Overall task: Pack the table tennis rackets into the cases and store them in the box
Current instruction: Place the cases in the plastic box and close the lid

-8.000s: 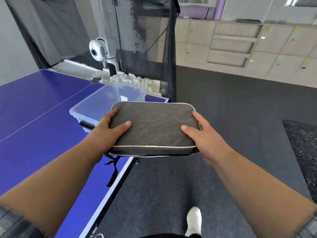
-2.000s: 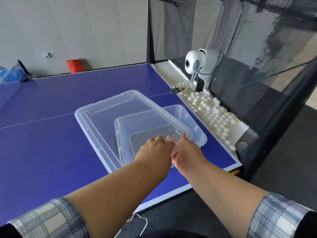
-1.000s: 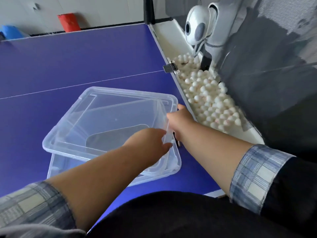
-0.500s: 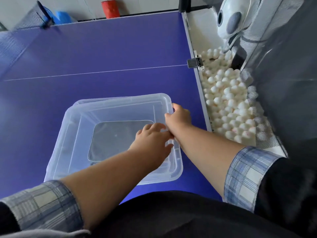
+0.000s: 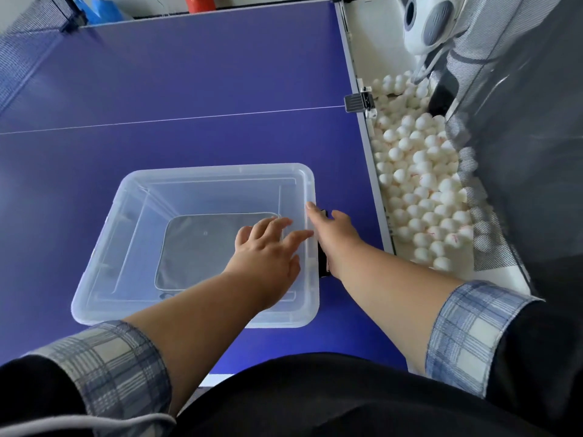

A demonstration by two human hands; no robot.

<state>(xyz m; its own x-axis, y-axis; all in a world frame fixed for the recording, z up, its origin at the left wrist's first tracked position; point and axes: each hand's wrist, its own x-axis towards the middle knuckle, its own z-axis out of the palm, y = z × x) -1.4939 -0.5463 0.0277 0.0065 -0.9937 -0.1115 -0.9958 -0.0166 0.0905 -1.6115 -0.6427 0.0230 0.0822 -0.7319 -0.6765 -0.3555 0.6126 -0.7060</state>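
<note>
A clear plastic box (image 5: 104, 272) stands on the blue table with its clear lid (image 5: 189, 190) lying square on top. Through the lid I see a grey racket case (image 5: 195, 247) flat on the box floor. My left hand (image 5: 268, 250) rests on the lid's right part, fingers spread and straight. My right hand (image 5: 334, 231) is at the box's right rim, its index finger touching the lid's edge, over a black latch (image 5: 322, 263). No racket is in sight.
The blue table (image 5: 189, 74) stretches away to the left and far side, with its net (image 5: 28, 39) at the far left. Right of the table edge is a white tray holding several white balls (image 5: 419, 184), a ball machine (image 5: 429, 20) and black netting.
The tilted lid has come down flat onto the box. My left hand has gone from gripping the lid's edge to lying flat on it; my right hand stays at the right rim.
</note>
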